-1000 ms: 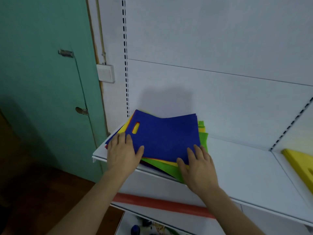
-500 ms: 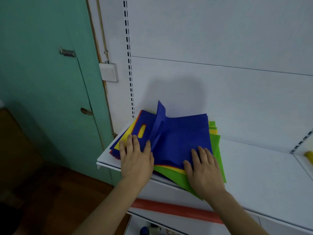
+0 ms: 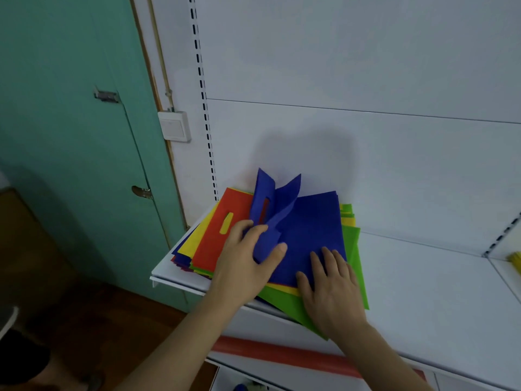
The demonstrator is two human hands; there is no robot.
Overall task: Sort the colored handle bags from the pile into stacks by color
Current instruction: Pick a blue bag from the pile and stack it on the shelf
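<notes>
Left hand (image 3: 248, 258) pinches the top blue bag (image 3: 307, 230) off the pile; right hand (image 3: 332, 289) presses flat, fingers straight; next, lift clear.

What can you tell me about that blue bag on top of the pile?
The blue bag is thin, matte, cloth-like, with a slot handle cut near its left end. It tops the pile at the shelf's left end. The left hand pinches its crumpled, raised left end, exposing a red bag beneath; the right hand presses its flat near edge.
</notes>
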